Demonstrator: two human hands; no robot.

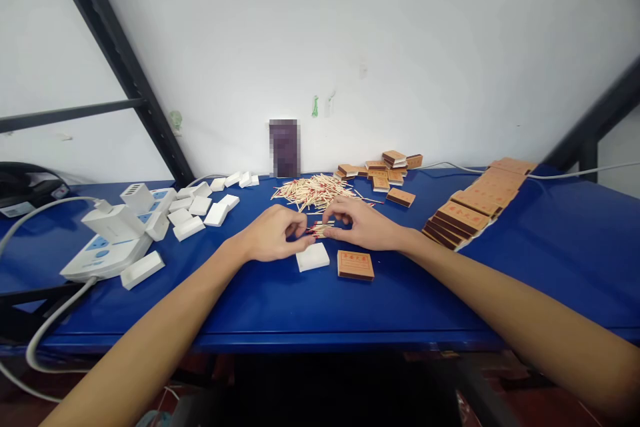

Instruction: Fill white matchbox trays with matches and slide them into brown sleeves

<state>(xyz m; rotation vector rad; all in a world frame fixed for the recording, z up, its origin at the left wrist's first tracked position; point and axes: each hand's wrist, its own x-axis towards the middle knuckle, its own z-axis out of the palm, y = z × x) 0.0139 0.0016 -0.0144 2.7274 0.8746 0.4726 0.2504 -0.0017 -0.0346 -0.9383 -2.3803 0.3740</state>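
Over my feed I'm seeing a power strip hogging the tabletop's left edge, pixelated purple thing standing along its back edge.

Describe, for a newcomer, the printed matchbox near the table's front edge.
On the blue table, look between the right hand and the front edge. A tan matchbox with red print lies there, the printed box closest to that edge.

Bare forearms are stretched inward from near left and near right; the left hand and right hand are held close together, fingers curled, thumbs pointed inward.
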